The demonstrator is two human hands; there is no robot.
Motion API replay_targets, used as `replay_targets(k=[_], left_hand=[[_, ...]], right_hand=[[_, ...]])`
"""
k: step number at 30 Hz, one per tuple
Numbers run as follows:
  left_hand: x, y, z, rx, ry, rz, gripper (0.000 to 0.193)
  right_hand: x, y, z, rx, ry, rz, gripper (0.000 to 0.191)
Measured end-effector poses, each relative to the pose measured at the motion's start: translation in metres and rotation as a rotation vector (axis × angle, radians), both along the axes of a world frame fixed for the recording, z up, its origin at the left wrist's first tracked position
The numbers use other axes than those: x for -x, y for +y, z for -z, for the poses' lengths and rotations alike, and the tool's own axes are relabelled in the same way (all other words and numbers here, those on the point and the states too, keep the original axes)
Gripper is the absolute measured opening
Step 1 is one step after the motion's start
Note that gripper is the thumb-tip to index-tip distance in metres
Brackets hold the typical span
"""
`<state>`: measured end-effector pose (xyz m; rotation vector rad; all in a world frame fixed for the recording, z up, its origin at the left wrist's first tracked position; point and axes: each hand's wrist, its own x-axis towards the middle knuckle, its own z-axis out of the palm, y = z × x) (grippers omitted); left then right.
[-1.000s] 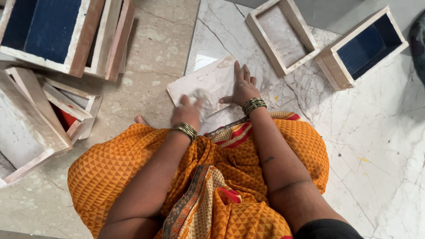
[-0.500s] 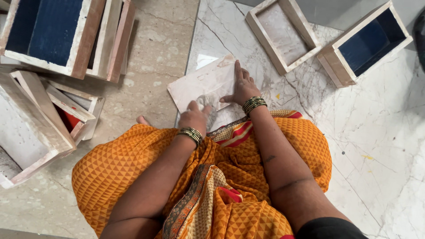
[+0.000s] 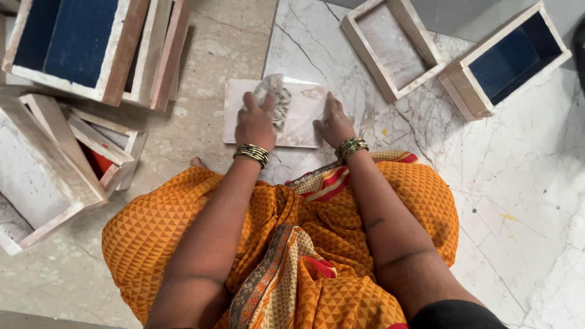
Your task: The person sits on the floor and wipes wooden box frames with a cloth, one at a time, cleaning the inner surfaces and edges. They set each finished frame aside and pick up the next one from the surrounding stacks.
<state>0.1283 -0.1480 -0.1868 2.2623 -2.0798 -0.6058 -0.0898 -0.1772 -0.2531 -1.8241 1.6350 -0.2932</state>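
A flat pale stone slab (image 3: 301,116) lies on the floor in front of my knees. My left hand (image 3: 256,122) grips a crumpled grey-white rag (image 3: 275,102) and presses it onto the slab's left part. My right hand (image 3: 332,122) rests flat on the slab's right edge, fingers together, holding it down. Both wrists wear green and gold bangles. My orange patterned garment (image 3: 183,225) covers my lap below the slab.
Stone-framed boxes stand around: two with blue lining (image 3: 73,42) (image 3: 506,61), an open pale tray (image 3: 393,45) at the top, and several stacked pale ones (image 3: 49,176) at the left. The floor is white veined marble (image 3: 518,183) at the right and beige stone at the left.
My left hand moved up onto the slab with the rag. My right hand slid down toward the slab's right edge. The view shifted slightly.
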Motion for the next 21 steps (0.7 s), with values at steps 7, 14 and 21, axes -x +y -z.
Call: replay_targets(k=[7, 14, 21], left_hand=[[0.029, -0.001, 0.013, 0.286, 0.009, 0.344, 0.077], [0.026, -0.013, 0.018, 0.111, -0.071, 0.319, 0.082], [-0.011, -0.026, 0.014, 0.080, -0.176, -0.232, 0.061]], right_hand=[[0.004, -0.005, 0.016, 0.107, 0.028, 0.029, 0.074], [0.008, -0.002, 0.010, 0.013, 0.063, 0.003, 0.073], [-0.002, -0.001, 0.002, 0.033, 0.152, 0.013, 0.087]])
